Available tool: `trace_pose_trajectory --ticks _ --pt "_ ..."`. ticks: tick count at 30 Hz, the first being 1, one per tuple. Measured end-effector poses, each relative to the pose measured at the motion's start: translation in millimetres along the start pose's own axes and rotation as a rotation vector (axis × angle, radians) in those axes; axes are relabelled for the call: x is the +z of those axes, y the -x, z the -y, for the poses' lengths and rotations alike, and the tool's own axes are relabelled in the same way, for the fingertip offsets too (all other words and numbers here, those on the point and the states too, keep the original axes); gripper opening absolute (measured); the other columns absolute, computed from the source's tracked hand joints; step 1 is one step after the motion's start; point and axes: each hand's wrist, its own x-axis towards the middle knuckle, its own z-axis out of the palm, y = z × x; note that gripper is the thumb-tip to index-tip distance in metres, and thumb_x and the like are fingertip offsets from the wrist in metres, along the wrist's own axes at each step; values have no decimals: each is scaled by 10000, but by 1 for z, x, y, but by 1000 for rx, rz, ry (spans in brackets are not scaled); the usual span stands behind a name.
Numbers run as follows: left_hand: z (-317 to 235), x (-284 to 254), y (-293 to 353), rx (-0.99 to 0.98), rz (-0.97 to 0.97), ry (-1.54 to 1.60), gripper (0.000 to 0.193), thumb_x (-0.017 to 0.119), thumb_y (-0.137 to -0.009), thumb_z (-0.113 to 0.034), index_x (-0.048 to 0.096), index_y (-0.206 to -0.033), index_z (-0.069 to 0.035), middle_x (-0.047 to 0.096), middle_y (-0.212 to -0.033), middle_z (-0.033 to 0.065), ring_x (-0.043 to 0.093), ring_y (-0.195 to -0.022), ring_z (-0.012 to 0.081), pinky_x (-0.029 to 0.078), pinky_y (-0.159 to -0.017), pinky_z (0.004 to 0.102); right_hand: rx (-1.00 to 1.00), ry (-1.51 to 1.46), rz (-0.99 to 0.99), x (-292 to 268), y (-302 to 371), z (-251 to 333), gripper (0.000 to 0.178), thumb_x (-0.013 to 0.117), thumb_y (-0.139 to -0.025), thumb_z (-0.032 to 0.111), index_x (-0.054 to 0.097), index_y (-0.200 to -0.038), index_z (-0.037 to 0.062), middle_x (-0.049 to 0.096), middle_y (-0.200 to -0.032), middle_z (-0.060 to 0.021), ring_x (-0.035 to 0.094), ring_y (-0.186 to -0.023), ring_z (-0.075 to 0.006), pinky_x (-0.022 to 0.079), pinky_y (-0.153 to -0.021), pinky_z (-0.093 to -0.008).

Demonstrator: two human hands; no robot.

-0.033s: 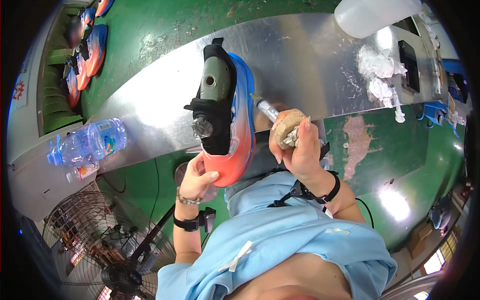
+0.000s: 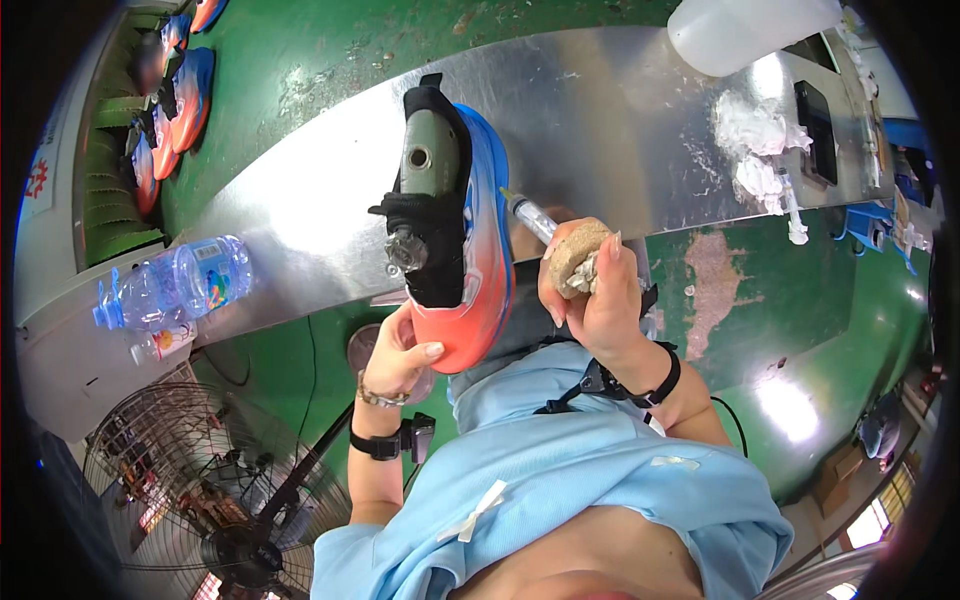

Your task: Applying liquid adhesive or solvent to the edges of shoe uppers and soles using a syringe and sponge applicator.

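Observation:
A running shoe (image 2: 470,330) in orange and blue, with a black upper, lies sole edge to the right, its heel pointing away from me. A grey-green shoe last (image 2: 430,165) with a round hole fills its opening. My left hand (image 2: 400,355) grips the orange toe, thumb on top. In my right hand (image 2: 600,295) is a clear syringe (image 2: 533,217), its thin tip at the blue side of the shoe near the midsole. The same hand also holds a tan, rough block (image 2: 580,252) with whitish, crumpled material beneath it. Fingers under the block are partly hidden.
The shoe is over a metal bench (image 2: 330,200). Water bottles (image 2: 190,280) lie at the left, above a standing fan (image 2: 210,490). White crumpled tissue (image 2: 755,130), a black phone (image 2: 817,130), another syringe (image 2: 793,205) and a white container (image 2: 750,35) occupy the right end. More shoes (image 2: 190,100) stand on a green rack.
The shoe's toe and my left hand have shifted very slightly to the right, its heel slightly left. My right hand and the syringe look unmoved.

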Motion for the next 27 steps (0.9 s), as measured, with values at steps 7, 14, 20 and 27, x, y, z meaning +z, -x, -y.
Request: trace_pose_trajectory --ticks 7,14,20,27 --pt "12 8 -9 37 -1 28 688 737 -617 -139 398 -1190 31 541 -1096 95 533 -1001 171 413 -885 309 32 80 -133 19 5 8 519 270 -901 486 457 -882 3 416 -473 -52 378 -359 -121 303 -348 -238" --pt "27 13 -19 61 101 194 695 745 -617 -173 400 -1177 52 562 -1051 119 559 -968 184 431 -864 324 130 191 -70 28 16 33 537 253 -891 519 443 -886 17 408 -447 -60 379 -355 -126 301 -342 -239" --pt "39 58 -45 102 188 346 810 752 -623 -320 326 -1237 -5 486 -1157 101 528 -1014 210 463 -827 346 134 346 20 28 35 62 591 223 -843 617 407 -865 56 397 -424 -50 363 -337 -121 286 -340 -245" --pt "37 99 -78 82 398 587 729 728 -683 -261 322 -1261 -77 452 -1202 101 467 -1106 241 420 -917 445 26 276 -39 27 54 86 617 404 -826 564 467 -874 -48 487 -545 -63 478 -407 -105 315 -358 -201"
